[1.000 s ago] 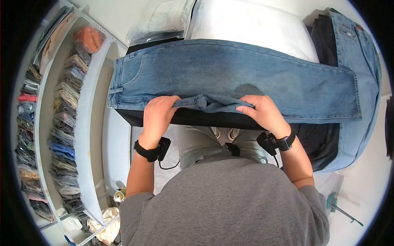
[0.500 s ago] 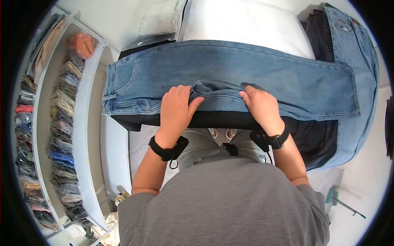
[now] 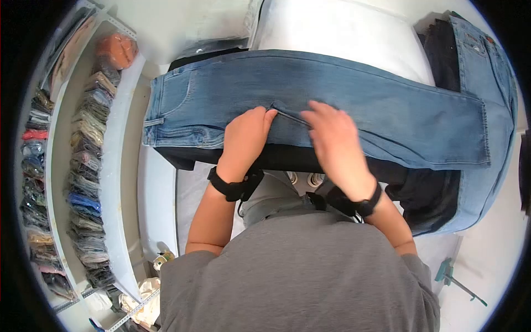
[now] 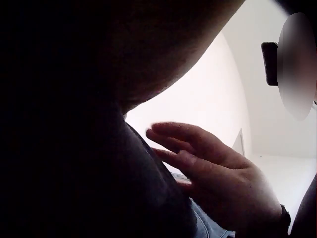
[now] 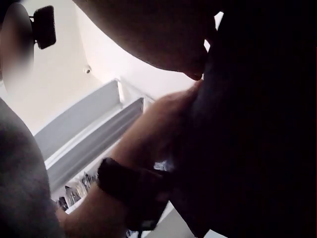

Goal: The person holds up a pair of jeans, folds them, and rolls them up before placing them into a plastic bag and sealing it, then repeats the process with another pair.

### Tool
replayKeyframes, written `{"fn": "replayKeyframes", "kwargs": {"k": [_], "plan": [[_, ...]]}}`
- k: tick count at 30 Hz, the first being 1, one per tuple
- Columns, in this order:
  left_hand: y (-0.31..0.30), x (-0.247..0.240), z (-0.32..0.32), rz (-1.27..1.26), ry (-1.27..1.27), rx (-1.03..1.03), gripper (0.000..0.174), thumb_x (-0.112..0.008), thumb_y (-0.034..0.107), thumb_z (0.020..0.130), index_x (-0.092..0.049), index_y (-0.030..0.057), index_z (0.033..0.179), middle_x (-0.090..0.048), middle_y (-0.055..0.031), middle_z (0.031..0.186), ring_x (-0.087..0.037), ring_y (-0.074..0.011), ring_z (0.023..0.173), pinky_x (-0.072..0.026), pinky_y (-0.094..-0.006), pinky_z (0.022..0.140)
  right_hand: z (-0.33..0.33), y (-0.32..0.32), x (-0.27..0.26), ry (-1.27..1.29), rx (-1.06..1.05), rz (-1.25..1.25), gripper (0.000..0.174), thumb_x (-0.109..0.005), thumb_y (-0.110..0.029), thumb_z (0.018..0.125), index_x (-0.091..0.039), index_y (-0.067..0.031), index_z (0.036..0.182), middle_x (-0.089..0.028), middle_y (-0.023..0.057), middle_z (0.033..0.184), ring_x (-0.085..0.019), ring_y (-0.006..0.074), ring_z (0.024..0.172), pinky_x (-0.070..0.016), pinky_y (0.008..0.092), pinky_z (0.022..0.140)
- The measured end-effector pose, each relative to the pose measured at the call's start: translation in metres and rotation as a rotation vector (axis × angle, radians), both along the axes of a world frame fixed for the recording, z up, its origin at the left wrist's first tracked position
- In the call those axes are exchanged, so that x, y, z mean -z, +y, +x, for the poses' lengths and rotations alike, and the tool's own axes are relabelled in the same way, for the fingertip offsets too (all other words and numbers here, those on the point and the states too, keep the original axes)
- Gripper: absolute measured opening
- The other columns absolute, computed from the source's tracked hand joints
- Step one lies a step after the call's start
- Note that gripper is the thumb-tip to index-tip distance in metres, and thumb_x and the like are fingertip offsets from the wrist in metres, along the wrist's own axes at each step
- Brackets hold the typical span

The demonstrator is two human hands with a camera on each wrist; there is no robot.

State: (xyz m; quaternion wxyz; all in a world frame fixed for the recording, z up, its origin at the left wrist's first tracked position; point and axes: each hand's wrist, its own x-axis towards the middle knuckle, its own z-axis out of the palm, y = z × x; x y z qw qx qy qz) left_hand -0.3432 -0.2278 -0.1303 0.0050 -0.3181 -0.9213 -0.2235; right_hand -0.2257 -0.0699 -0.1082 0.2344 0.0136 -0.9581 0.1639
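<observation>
A pair of blue jeans (image 3: 398, 119) lies folded lengthwise across a black surface, waistband to the left and hem to the right. My left hand (image 3: 245, 135) pinches the denim between thumb and fingers at a small raised fold in the near half. To its right, my blurred right hand (image 3: 336, 144) is over the leg with fingers extended, close to a crease running from the left fingertips. The left wrist view shows the right hand (image 4: 223, 173) side-on, fingers fairly straight. Dark and backlit in the right wrist view, the left hand (image 5: 163, 119) is against the cloth.
A white plastic-wrapped stack (image 3: 343, 39) is behind the jeans, beside a clear-bagged garment (image 3: 227, 27). More denim (image 3: 487, 127) drapes at the right over black cloth (image 3: 428, 202). Shelves at the left hold several bagged folded garments (image 3: 88, 199). A green-handled tool (image 3: 445, 271) stands lower right.
The left hand has moved right and forward along the near edge. The right hand has let go of the bunched cloth and extended its fingers. The raised fold is now flatter.
</observation>
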Motion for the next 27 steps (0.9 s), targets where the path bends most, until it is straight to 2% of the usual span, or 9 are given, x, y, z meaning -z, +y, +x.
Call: {"fn": "replayKeyframes", "kwargs": {"k": [2, 5, 7, 9, 14, 17, 21, 23, 27], "plan": [[-0.008, 0.000, -0.003, -0.026, -0.034, -0.006, 0.031, -0.046, 0.027, 0.094, -0.054, 0.0004, 0.082, -0.059, -0.0182, 0.080, -0.056, -0.0377, 0.079, -0.0444, -0.0426, 0.068, -0.015, -0.021, 0.016, -0.034, -0.065, 0.045, 0.040, -0.053, -0.006, 0.079, -0.054, -0.0100, 0.119, -0.052, 0.0099, 0.127, -0.048, 0.0266, 0.118, -0.0348, 0.0485, 0.098], [-0.037, 0.002, -0.009, 0.278, -0.020, 0.120, 0.020, -0.053, 0.019, 0.090, -0.059, 0.0006, 0.092, -0.061, -0.0171, 0.092, -0.057, -0.0354, 0.089, -0.0454, -0.0393, 0.075, -0.023, -0.029, 0.029, -0.041, -0.068, 0.046, 0.041, -0.053, -0.006, 0.078, -0.054, -0.0113, 0.119, -0.052, 0.0095, 0.128, -0.049, 0.0252, 0.117, -0.0353, 0.0484, 0.097], [-0.072, -0.014, -0.010, 0.259, 0.168, 0.282, 0.022, -0.061, 0.013, 0.081, -0.062, 0.0023, 0.100, -0.061, -0.0129, 0.106, -0.056, -0.0319, 0.101, -0.0427, -0.0392, 0.086, -0.025, -0.027, 0.032, -0.042, -0.074, 0.033, 0.041, -0.053, -0.006, 0.078, -0.055, -0.0120, 0.119, -0.052, 0.0092, 0.128, -0.049, 0.0245, 0.117, -0.0356, 0.0481, 0.097], [-0.112, -0.025, -0.014, 0.082, 0.346, 0.299, 0.036, -0.064, 0.008, 0.069, -0.062, 0.0076, 0.105, -0.060, -0.0082, 0.112, -0.052, -0.0279, 0.112, -0.0351, -0.0435, 0.097, -0.024, -0.025, 0.032, -0.018, -0.069, 0.035, 0.041, -0.053, -0.006, 0.078, -0.056, -0.0135, 0.118, -0.052, 0.0088, 0.128, -0.050, 0.0240, 0.116, -0.0360, 0.0477, 0.097], [-0.174, -0.015, -0.052, -0.276, 0.552, 0.247, 0.044, -0.060, 0.004, 0.066, -0.060, 0.0118, 0.109, -0.059, -0.0030, 0.115, -0.052, -0.0217, 0.113, -0.0339, -0.0421, 0.099, -0.024, -0.027, 0.030, -0.039, -0.059, 0.047, 0.038, -0.055, -0.008, 0.081, -0.057, -0.0146, 0.118, -0.053, 0.0078, 0.127, -0.051, 0.0239, 0.115, -0.0364, 0.0468, 0.096], [-0.181, -0.029, -0.069, -0.308, 0.424, 0.246, 0.044, -0.057, 0.000, 0.066, -0.060, 0.0124, 0.109, -0.059, -0.0028, 0.114, -0.052, -0.0183, 0.113, -0.0336, -0.0407, 0.099, -0.025, -0.028, 0.029, -0.046, -0.051, 0.035, 0.037, -0.057, -0.009, 0.082, -0.057, -0.0150, 0.119, -0.053, 0.0074, 0.127, -0.051, 0.0238, 0.115, -0.0366, 0.0464, 0.096], [-0.173, -0.048, -0.106, -0.155, 0.120, 0.213, 0.024, -0.053, 0.004, 0.065, -0.066, 0.0055, 0.085, -0.066, -0.0107, 0.090, -0.060, -0.0286, 0.091, -0.0457, -0.0412, 0.082, -0.025, -0.026, 0.029, -0.060, -0.054, 0.045, 0.038, -0.059, -0.011, 0.081, -0.057, -0.0151, 0.119, -0.054, 0.0068, 0.126, -0.051, 0.0233, 0.114, -0.0367, 0.0457, 0.096], [-0.165, -0.033, -0.120, -0.099, 0.156, 0.138, 0.020, -0.049, 0.008, 0.066, -0.067, 0.0041, 0.075, -0.065, -0.0146, 0.081, -0.061, -0.0347, 0.083, -0.0477, -0.0449, 0.075, -0.025, -0.025, 0.029, -0.056, -0.052, 0.048, 0.038, -0.059, -0.012, 0.081, -0.057, -0.0150, 0.118, -0.054, 0.0067, 0.126, -0.051, 0.0231, 0.114, -0.0368, 0.0455, 0.096], [-0.132, -0.038, -0.127, -0.444, 0.104, -0.016, 0.022, -0.049, 0.013, 0.068, -0.068, 0.0065, 0.075, -0.066, -0.0159, 0.077, -0.062, -0.0353, 0.080, -0.0479, -0.0463, 0.074, -0.025, -0.025, 0.031, -0.031, -0.037, 0.027, 0.037, -0.060, -0.013, 0.081, -0.058, -0.0150, 0.118, -0.055, 0.0064, 0.125, -0.052, 0.0222, 0.113, -0.0370, 0.0450, 0.096]]}}
